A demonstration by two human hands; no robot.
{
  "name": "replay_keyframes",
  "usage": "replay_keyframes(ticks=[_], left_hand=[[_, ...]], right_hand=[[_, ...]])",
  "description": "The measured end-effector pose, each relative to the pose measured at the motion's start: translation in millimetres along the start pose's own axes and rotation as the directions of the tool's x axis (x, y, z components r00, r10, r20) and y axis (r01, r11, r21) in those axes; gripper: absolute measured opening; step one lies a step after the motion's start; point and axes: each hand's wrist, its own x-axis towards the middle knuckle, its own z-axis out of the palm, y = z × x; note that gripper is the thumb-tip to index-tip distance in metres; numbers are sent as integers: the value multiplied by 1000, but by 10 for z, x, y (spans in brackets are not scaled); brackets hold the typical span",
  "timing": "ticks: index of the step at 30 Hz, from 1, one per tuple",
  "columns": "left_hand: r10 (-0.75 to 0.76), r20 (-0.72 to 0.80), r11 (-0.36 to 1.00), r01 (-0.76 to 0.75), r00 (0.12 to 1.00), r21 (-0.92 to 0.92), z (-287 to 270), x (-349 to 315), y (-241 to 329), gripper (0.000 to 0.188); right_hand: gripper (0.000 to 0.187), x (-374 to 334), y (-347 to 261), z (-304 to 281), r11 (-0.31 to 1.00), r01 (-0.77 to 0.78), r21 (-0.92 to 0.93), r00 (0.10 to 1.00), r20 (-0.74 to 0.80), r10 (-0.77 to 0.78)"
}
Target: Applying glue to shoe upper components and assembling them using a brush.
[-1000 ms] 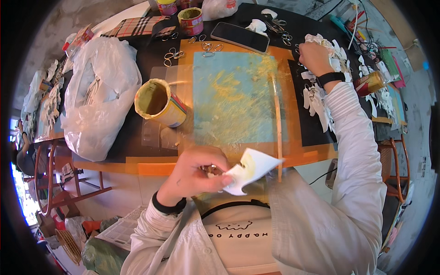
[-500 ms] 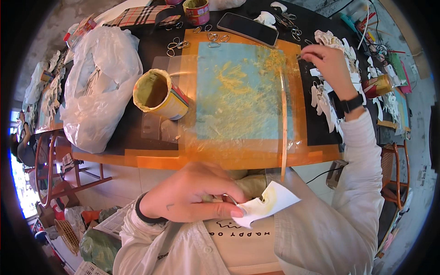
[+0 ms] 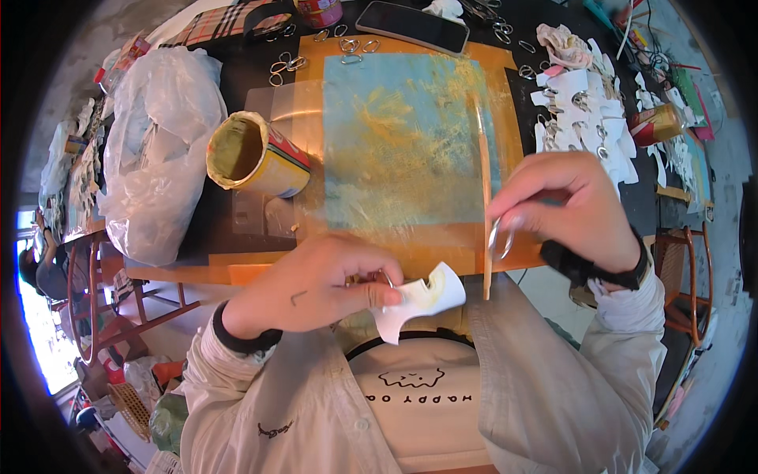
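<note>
My left hand (image 3: 316, 284) is closed in a pinch on a small white cut piece (image 3: 434, 297) with curved edges and a yellowish smear. A metal ring (image 3: 384, 278) shows at that hand's fingertips, partly hidden by them. To the right, my right hand (image 3: 572, 205) pinches a shiny metal ring (image 3: 500, 242), possibly more than one. That ring hangs close to a thin wooden stick (image 3: 485, 178), which lies over the board and juts past the table's near edge. Beneath the stick lies a blue-green sheet (image 3: 371, 189) smeared with yellow, on an orange-taped board.
An open yellow-red can (image 3: 292, 170) stands left of the sheet, beside a white plastic bag (image 3: 158, 158). Several loose metal rings (image 3: 350, 47) and a phone (image 3: 414, 26) lie at the back. White pieces with rings (image 3: 588, 107) cover the right side.
My right hand has come from the far right of the table down toward me, carrying a metal ring. My left hand has moved up and slightly left with the white piece, which has turned.
</note>
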Motion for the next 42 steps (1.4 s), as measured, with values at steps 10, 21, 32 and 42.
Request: replay_keyframes(ticks=[10, 21, 32, 42], left_hand=[[-109, 124, 990, 96, 986, 104, -89, 144, 3, 21], [8, 135, 991, -25, 991, 129, -77, 159, -78, 18], [-13, 102, 995, 2, 995, 102, -90, 135, -105, 15], [113, -58, 941, -88, 992, 326, 14, 136, -10, 24]], right_hand=[[9, 71, 132, 471, 990, 86, -116, 990, 121, -72], [9, 116, 296, 549, 993, 107, -56, 985, 144, -98], [22, -64, 384, 532, 984, -156, 90, 988, 31, 153], [25, -336, 415, 780, 964, -222, 146, 973, -33, 229]])
